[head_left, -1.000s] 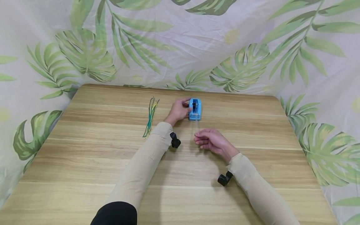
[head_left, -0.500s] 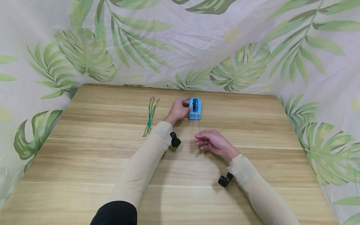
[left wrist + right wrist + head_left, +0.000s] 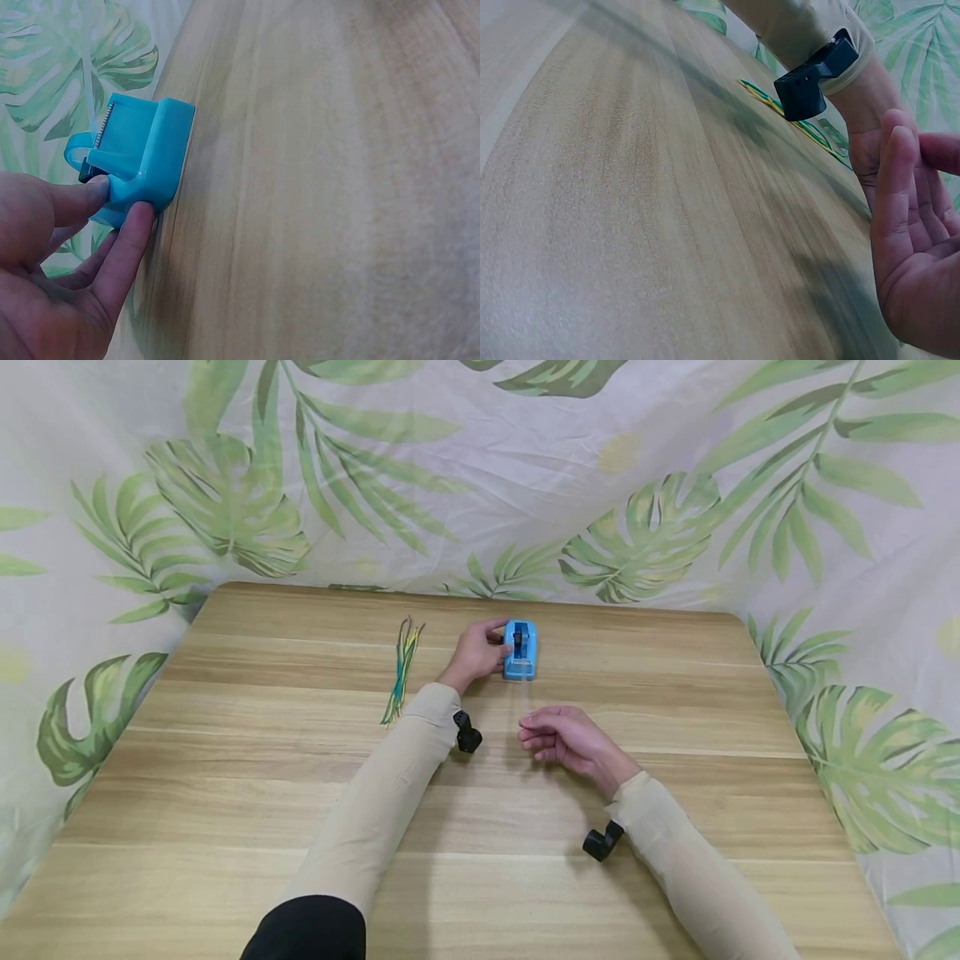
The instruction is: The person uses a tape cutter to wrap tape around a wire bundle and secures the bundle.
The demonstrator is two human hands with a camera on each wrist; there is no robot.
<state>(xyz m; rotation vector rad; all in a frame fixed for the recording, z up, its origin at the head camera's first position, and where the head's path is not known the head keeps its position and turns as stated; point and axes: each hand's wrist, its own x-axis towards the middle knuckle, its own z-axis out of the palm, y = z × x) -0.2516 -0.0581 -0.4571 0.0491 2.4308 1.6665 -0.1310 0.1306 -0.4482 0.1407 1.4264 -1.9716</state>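
Observation:
A blue tape dispenser (image 3: 529, 653) stands near the back of the table. My left hand (image 3: 476, 653) grips it from its left side. In the left wrist view the thumb and fingers press on the dispenser's body (image 3: 161, 150), below its toothed cutting edge. A strip of clear tape (image 3: 526, 692) runs from the dispenser toward me. My right hand (image 3: 570, 739) pinches the strip's near end between thumb and index finger, a little above the table. The right wrist view shows that hand (image 3: 919, 232), but the tape cannot be made out there.
Left of the left hand lies a loose bundle of thin green and yellow wires (image 3: 402, 677) on the wooden table (image 3: 300, 827). A leaf-patterned cloth (image 3: 450, 468) hangs behind the table. Each wrist carries a black camera (image 3: 468, 735).
Barely anything differs. The right hand has shifted very slightly toward me with the tape end. The left hand and the dispenser stay in place.

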